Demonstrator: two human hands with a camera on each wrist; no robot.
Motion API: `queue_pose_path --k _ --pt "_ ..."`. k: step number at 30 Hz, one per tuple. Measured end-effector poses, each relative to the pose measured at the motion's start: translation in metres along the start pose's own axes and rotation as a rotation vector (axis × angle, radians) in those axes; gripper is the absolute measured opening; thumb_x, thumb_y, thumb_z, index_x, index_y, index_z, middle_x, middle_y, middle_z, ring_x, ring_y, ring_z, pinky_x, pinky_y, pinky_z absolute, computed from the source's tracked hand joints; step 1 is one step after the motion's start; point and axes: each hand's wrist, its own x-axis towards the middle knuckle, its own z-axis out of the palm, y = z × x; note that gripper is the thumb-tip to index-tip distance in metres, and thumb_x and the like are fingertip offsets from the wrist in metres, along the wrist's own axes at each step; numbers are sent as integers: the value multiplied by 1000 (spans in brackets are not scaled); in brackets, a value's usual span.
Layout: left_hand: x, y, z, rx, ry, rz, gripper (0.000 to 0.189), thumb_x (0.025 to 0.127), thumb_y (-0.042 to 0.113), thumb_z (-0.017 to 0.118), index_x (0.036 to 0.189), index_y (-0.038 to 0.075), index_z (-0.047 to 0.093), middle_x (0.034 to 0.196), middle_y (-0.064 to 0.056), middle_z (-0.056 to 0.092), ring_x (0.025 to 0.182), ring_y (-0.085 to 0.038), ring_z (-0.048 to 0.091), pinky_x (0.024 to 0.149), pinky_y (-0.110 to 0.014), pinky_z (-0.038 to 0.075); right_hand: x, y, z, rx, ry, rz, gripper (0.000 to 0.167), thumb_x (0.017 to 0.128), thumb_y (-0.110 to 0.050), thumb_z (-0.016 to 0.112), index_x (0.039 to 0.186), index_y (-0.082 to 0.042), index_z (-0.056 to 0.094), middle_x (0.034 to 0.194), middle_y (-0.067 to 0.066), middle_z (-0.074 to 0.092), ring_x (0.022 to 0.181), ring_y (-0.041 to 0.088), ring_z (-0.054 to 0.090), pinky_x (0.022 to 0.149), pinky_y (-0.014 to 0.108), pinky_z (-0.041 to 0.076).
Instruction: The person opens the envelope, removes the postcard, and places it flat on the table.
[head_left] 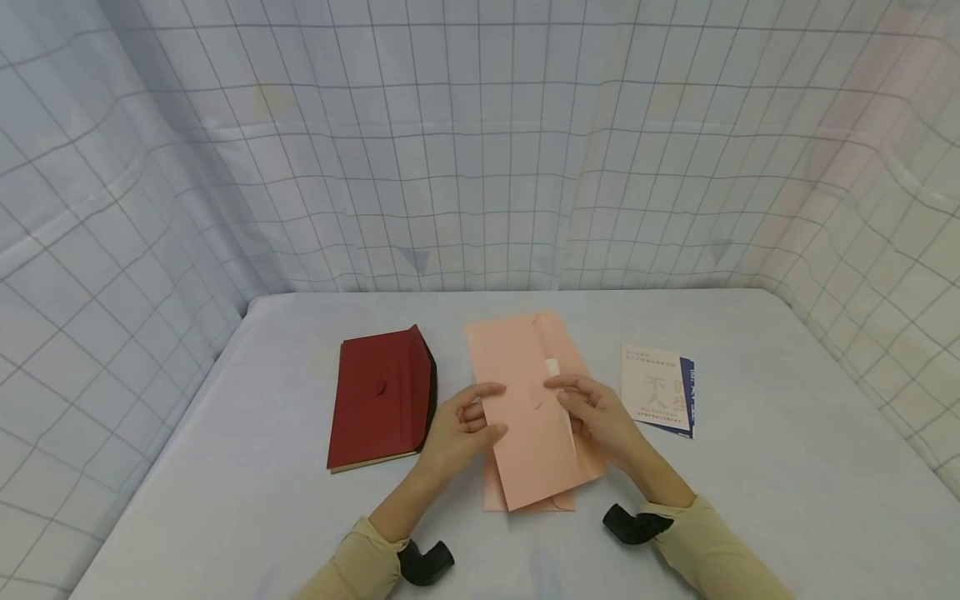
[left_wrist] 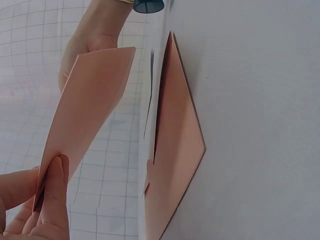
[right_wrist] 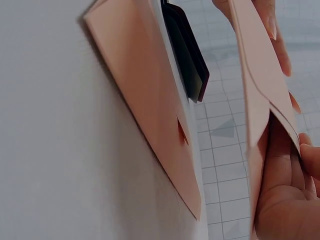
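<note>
My left hand [head_left: 457, 425] pinches the left edge of a pink paper envelope [head_left: 525, 417], thumb in front and fingers behind. On the opposite long side, my right hand [head_left: 600, 412] holds the flap edge. The right wrist view shows the fingers of that hand [right_wrist: 285, 200] inside the flap opening, its thumb on the outer side. A second pink envelope [left_wrist: 175, 140] lies on the table below, apart from the held one in the left wrist view. From above, the held envelope covers most of it.
A dark red envelope [head_left: 371, 400] with a raised flap and a curved slot lies to the left. Printed white and blue cards [head_left: 654, 387] lie overlapped on the right. A white grid-patterned curtain [head_left: 495, 167] hangs behind the white-covered table [head_left: 247, 500].
</note>
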Motion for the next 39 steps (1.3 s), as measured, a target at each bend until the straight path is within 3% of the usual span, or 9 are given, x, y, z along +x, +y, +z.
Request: queue_pose_path --k 26,35,39 --pt "-1 8 -6 53 11 -12 51 81 -7 61 130 -1 48 121 -30 59 95 -6 66 77 -20 54 0 -4 -4 -25 71 0 37 98 -14 45 131 4 44 104 -14 65 92 4 65 75 21 54" --pt "0 8 -9 59 2 -23 50 82 -7 61 130 -1 48 122 -30 59 96 -7 66 77 -20 53 0 -4 -6 -104 129 3 36 98 -16 46 130 1 48 116 7 64 92 4 64 76 21 53" --pt "0 8 -11 64 5 -29 50 82 -6 61 130 -1 48 123 -29 58 100 -13 66 79 -22 54 0 -5 -7 -134 144 3 35 98 -17 46 129 0 50 110 4 67 88 4 63 71 20 52"
